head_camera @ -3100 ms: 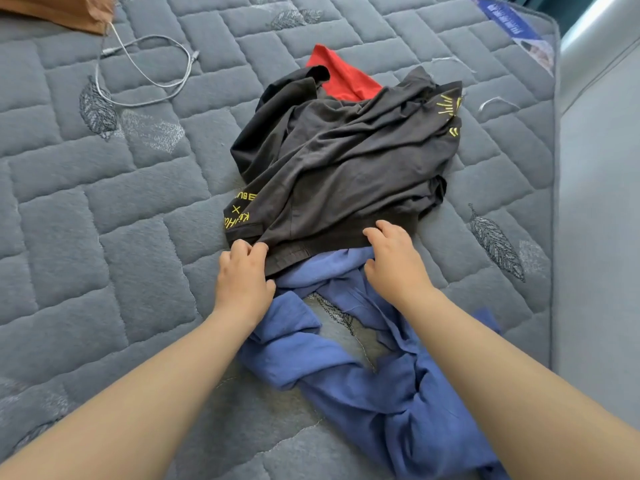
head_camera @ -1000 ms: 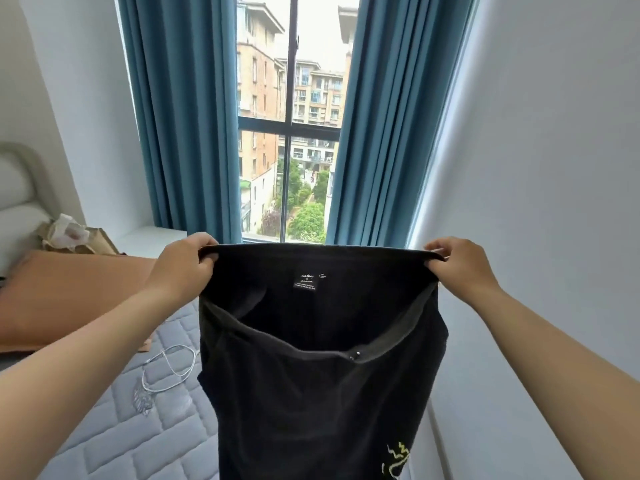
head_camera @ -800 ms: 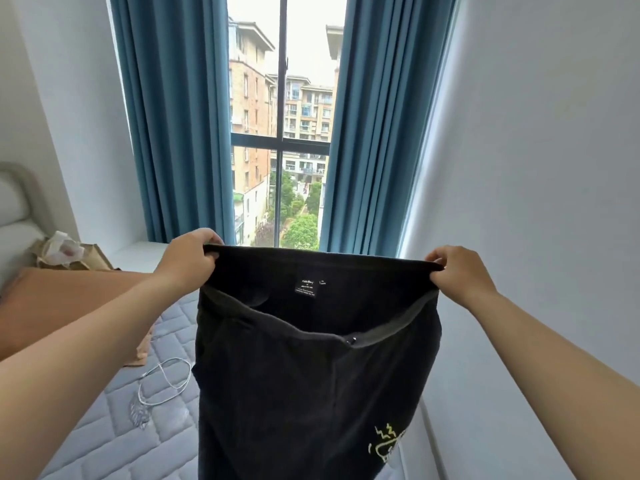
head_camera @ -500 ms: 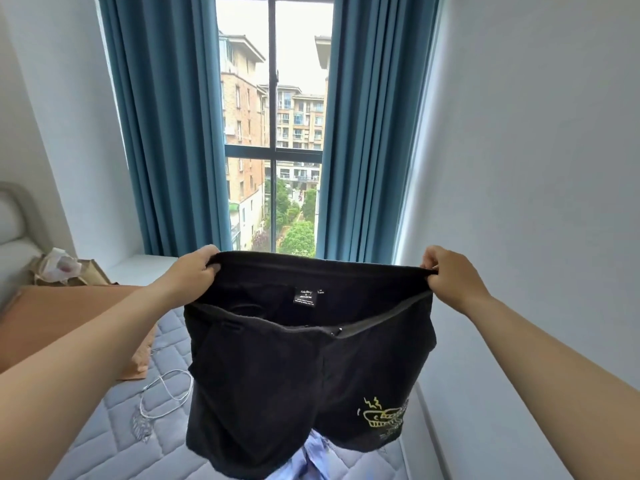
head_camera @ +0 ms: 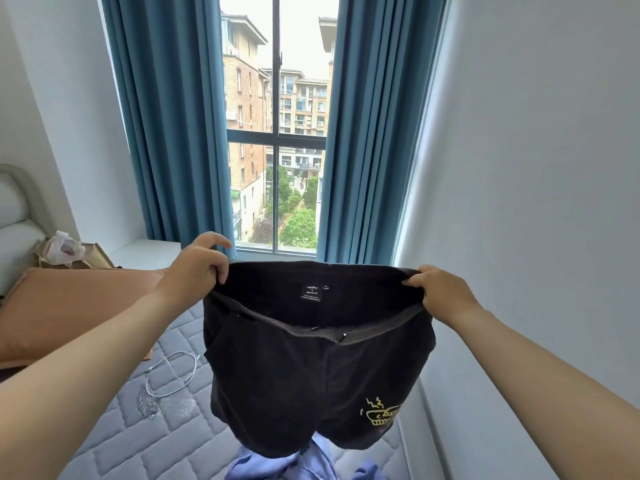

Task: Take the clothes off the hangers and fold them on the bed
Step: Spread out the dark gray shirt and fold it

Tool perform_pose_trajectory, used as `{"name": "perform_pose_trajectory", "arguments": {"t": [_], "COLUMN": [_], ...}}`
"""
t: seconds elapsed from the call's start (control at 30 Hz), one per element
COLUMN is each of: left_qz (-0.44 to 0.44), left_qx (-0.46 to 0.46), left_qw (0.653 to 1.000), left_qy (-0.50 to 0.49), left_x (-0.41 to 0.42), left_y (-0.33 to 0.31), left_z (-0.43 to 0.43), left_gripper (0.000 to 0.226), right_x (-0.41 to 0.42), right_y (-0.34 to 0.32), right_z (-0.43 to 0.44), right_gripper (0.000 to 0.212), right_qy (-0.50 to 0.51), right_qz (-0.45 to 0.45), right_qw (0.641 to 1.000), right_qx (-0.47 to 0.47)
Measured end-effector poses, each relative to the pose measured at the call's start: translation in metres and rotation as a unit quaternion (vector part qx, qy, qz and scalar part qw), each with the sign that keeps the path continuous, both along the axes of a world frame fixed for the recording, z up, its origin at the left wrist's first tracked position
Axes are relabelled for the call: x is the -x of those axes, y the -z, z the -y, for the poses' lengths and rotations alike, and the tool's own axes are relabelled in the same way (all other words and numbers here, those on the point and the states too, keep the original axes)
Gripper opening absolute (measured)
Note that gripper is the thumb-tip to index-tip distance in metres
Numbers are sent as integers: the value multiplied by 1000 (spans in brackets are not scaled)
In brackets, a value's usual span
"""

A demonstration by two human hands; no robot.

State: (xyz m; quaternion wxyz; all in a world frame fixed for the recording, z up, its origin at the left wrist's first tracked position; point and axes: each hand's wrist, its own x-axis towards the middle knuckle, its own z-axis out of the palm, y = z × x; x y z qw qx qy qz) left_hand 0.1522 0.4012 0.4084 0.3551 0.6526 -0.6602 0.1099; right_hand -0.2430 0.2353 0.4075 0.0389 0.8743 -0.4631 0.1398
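Left grip [head_camera: 199, 268] and right grip [head_camera: 441, 292] pinch black shorts [head_camera: 311, 375] at waistband ends, hems above bed [head_camera: 138, 427].

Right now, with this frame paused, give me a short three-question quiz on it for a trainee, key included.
1. Which part of the black shorts do the left hand and right hand grip?
2. True or false: the shorts lie flat on the bed.
3. What shows on the bed below the shorts' hems? A: blue garment; B: red towel; C: hanger.
Key: 1. The waistband, one hand at each end. 2. False: they hang in the air. 3. A.
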Motion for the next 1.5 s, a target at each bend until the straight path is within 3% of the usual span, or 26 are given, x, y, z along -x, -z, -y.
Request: {"name": "perform_pose_trajectory", "arguments": {"t": [0.1, 0.23, 0.4, 0.5, 0.57, 0.67, 0.73, 0.77, 0.8, 0.9, 1.0, 1.1, 1.17, 1.3, 1.4, 1.5], "left_qz": [68, 164, 125, 110, 129, 143, 155, 159, 157, 108, 19, -125, -232, -433, -397, -385], "left_qx": [-85, -229, -236, -278, -274, -201, -171, -169, -173, -136, -89, -72, -51, -31, -82, -153], "left_qw": [994, 959, 963, 954, 952, 965, 965, 964, 964, 981, 994, 987, 968, 893, 897, 885], "left_qy": [27, -19, -30, -20, -36, -85, -126, -130, -124, -83, -65, -68, -79, -116, -176, -212], "left_x": [-2, -4, -4, -8, -9, -6, -5, -5, -6, -6, -6, -3, 2, 9, 12, 8], "left_y": [6, 15, 32, 35, 38, 39, 37, 36, 36, 38, 38, 37, 37, 44, 49, 57], "left_z": [2, 1, -4, -7, -3, 5, 6, 5, 3, -4, -9, -10, -5, 13, 24, 27], "left_gripper": [46, 40, 43, 91, 104, 72, 43, 38, 38, 42, 34, 22, 22, 13, 11, 28], "right_x": [2, 4, 5, 10, 11, 8, 5, 5, 5, 9, 11, 7, 1, -6, -7, -6], "right_y": [8, 18, 21, 21, 20, 21, 21, 19, 19, 22, 27, 29, 32, 37, 40, 44], "right_z": [-2, -1, -3, -2, -4, -6, -5, -6, -5, -5, -7, -9, -9, -6, -2, -1], "right_gripper": [50, 45, 26, 27, 41, 61, 43, 32, 34, 45, 41, 31, 25, 9, 9, 11], "right_qy": [28, 67, 63, 42, 34, 34, 35, 40, 50, 40, 20, 46, 73, 121, 141, 152], "right_qz": [-26, -59, -20, 8, -12, -66, -93, -99, -98, -46, 124, 303, 372, 420, 408, 395], "right_qw": [999, 996, 998, 995, 993, 993, 994, 993, 993, 996, 988, 943, 915, 887, 887, 886], "right_qx": [0, 25, -22, -86, -109, -88, -52, -42, -44, -64, -94, -132, -141, -150, -161, -189]}}
